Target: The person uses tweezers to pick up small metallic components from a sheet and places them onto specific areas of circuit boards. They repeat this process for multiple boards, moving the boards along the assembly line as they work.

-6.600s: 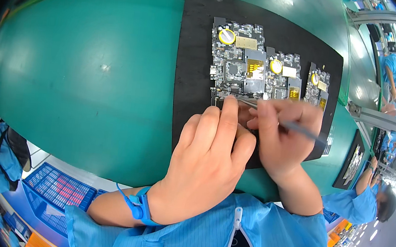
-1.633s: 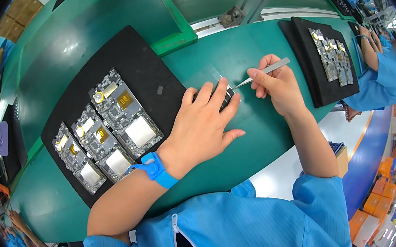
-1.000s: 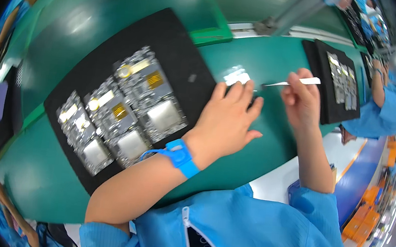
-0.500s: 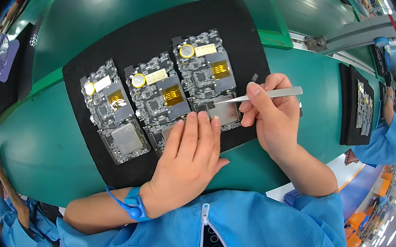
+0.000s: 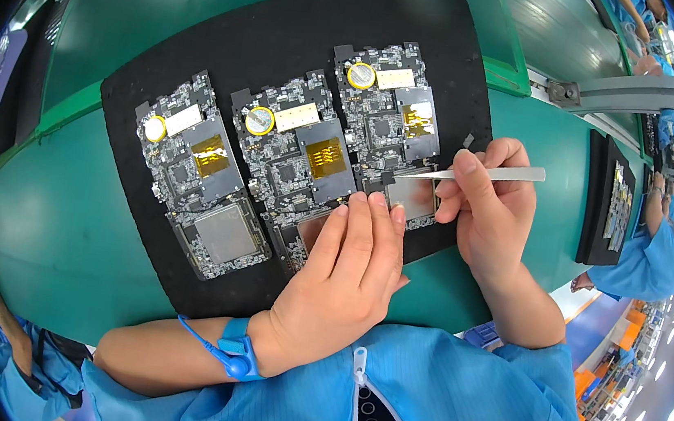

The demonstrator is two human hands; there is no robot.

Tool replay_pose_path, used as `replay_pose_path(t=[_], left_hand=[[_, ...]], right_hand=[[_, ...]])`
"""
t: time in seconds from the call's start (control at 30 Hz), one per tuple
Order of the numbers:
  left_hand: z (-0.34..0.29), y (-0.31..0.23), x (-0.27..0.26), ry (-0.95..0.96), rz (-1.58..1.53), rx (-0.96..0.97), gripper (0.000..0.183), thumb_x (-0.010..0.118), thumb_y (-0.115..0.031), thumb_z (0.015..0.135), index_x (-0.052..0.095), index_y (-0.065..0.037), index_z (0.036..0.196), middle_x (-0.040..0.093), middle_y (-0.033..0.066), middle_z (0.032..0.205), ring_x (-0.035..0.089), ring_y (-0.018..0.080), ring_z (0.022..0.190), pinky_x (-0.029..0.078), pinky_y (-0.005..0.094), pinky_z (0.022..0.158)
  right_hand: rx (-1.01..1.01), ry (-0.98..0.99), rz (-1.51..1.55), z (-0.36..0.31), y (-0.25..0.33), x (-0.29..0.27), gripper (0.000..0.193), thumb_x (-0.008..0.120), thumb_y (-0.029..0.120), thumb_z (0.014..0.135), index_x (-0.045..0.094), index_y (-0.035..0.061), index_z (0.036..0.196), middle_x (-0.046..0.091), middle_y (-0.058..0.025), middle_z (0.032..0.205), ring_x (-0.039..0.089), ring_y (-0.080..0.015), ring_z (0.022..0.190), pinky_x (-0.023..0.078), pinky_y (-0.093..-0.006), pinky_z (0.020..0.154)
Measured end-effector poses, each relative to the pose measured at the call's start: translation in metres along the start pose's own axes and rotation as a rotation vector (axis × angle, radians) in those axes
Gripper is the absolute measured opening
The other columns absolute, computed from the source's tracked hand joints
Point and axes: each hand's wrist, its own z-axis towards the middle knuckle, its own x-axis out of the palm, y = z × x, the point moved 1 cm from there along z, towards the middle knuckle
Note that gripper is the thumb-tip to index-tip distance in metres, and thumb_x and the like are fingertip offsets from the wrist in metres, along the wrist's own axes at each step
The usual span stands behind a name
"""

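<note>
Three circuit boards lie side by side on a black foam mat (image 5: 130, 222). My right hand (image 5: 497, 207) grips a pair of metal tweezers (image 5: 513, 174), whose tips point left and touch or hover just over the right circuit board (image 5: 383, 125), at the upper edge of its silver shield. My left hand (image 5: 346, 281) lies flat with fingers extended, fingertips over the lower ends of the middle circuit board (image 5: 285, 160) and the right one, hiding parts of both. The left circuit board (image 5: 191, 154) is untouched. Each board carries a round coin cell, a pale label and amber tape.
A small grey piece (image 5: 468, 140) sits on the mat's right side. Beneath the mat is a green tabletop (image 5: 47, 237). Farther right, another black mat (image 5: 596, 205) holds more boards beside a blue-sleeved person (image 5: 649, 251). A blue wrist strap (image 5: 236, 352) circles my left wrist.
The mat and boards appear slightly farther right and larger in view. Both hands keep the same pose, with the tweezer tips still at the right board's shield edge.
</note>
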Motion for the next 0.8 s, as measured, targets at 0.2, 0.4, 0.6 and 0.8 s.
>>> replay_pose_path(t=[0.2, 0.4, 0.6, 0.8], left_hand=[[0.0, 0.0, 0.001, 0.004, 0.009, 0.001, 0.06, 0.058, -0.037, 0.081, 0.054, 0.008, 0.12, 0.055, 0.0255, 0.116, 0.052, 0.0374, 0.111, 0.045, 0.0446, 0.094], [0.002, 0.001, 0.003, -0.012, -0.123, -0.046, 0.063, 0.067, -0.037, 0.072, 0.056, 0.005, 0.116, 0.049, 0.0262, 0.124, 0.051, 0.0356, 0.108, 0.044, 0.0439, 0.09], [0.004, 0.005, 0.001, -0.015, -0.178, -0.054, 0.061, 0.072, -0.035, 0.066, 0.057, 0.003, 0.111, 0.047, 0.0271, 0.125, 0.05, 0.0338, 0.106, 0.042, 0.0422, 0.085], [0.009, 0.014, -0.005, 0.013, -0.356, -0.084, 0.058, 0.073, -0.03, 0.066, 0.057, 0.003, 0.11, 0.045, 0.0277, 0.127, 0.05, 0.0344, 0.104, 0.041, 0.0438, 0.084]], right_hand=[[-0.031, 0.013, -0.006, -0.001, -0.002, 0.0, 0.021, 0.061, 0.006, 0.09, 0.04, 0.0046, 0.087, 0.062, -0.0111, 0.069, 0.059, -0.0104, 0.05, 0.049, -0.0194, 0.046], [-0.054, 0.011, -0.006, -0.003, -0.003, 0.0, 0.021, 0.061, 0.005, 0.089, 0.04, 0.0047, 0.089, 0.061, -0.0098, 0.069, 0.059, -0.0099, 0.051, 0.05, -0.0192, 0.046], [-0.071, 0.012, -0.001, -0.004, -0.003, 0.0, 0.021, 0.061, 0.005, 0.089, 0.039, 0.0042, 0.09, 0.06, -0.009, 0.069, 0.06, -0.0095, 0.052, 0.05, -0.0192, 0.046], [-0.114, 0.02, -0.04, -0.006, -0.003, 0.002, 0.022, 0.06, 0.001, 0.088, 0.038, 0.0031, 0.09, 0.06, -0.0103, 0.072, 0.059, -0.009, 0.053, 0.05, -0.0195, 0.048]])
